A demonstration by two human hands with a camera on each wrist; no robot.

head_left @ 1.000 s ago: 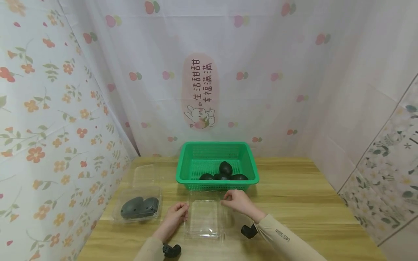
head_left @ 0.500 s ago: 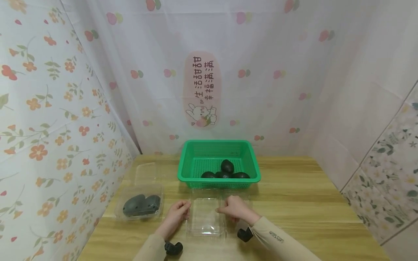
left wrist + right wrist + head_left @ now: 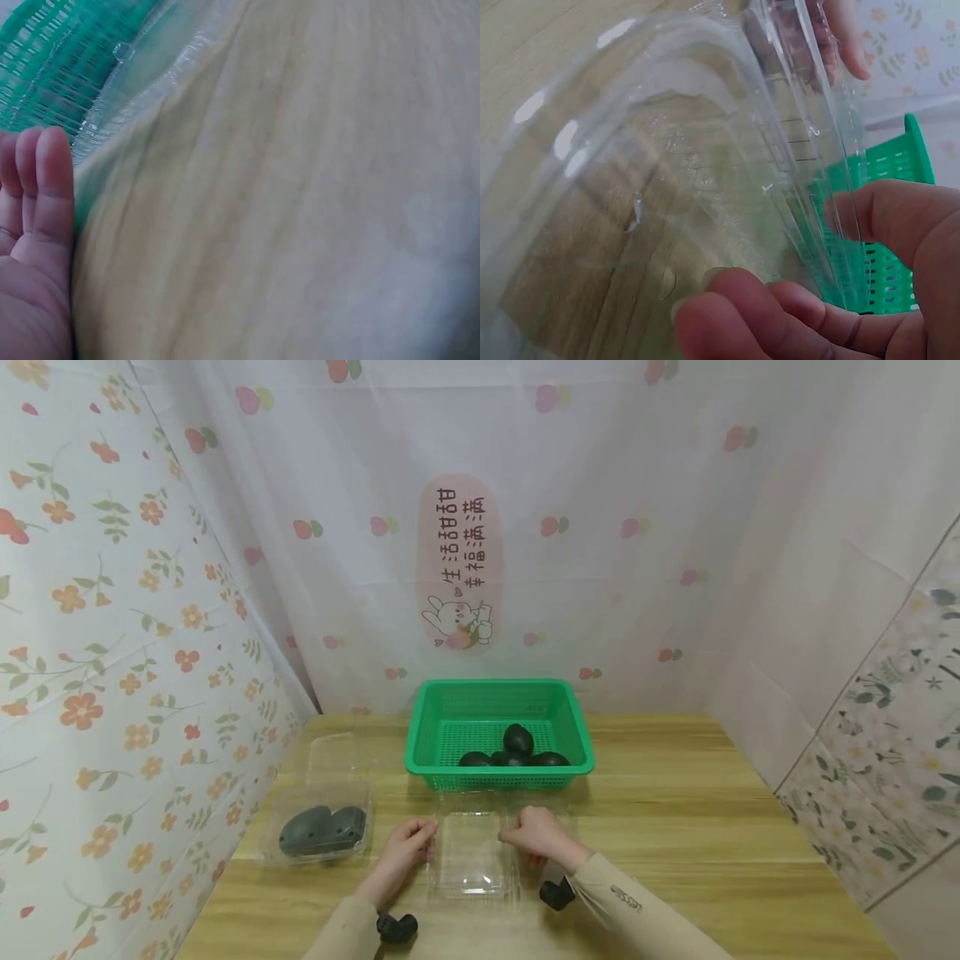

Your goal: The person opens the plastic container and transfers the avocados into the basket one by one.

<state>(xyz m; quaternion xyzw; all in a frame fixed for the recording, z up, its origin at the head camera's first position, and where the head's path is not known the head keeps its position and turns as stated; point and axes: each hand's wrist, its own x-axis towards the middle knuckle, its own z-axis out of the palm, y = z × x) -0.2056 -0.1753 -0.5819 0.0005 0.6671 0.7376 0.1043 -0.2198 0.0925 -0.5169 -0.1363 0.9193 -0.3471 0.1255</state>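
Note:
An open clear plastic clamshell container (image 3: 472, 856) lies on the table between my hands, with nothing visible inside. At its left rim, my left hand (image 3: 408, 843) seems to pinch the edge; the thumb is out of sight in the left wrist view. My right hand (image 3: 542, 835) is at the other side, over the join with the second half. The right wrist view shows its thumb and curled fingers gripping the plastic wall (image 3: 780, 150) from both sides. Behind the container stands a green basket (image 3: 498, 770) holding several dark avocado-like fruits (image 3: 517, 739).
To the left stands another clear clamshell (image 3: 273, 852) with its lid raised, holding dark rounded fruits (image 3: 306, 831). All this stands on a wood-grain table (image 3: 675, 827). Patterned curtains (image 3: 615, 610) hang close behind and on both sides.
My right hand has come from the container's back right corner toward me, and its thumb now points left across the join. The left hand stays at the left rim.

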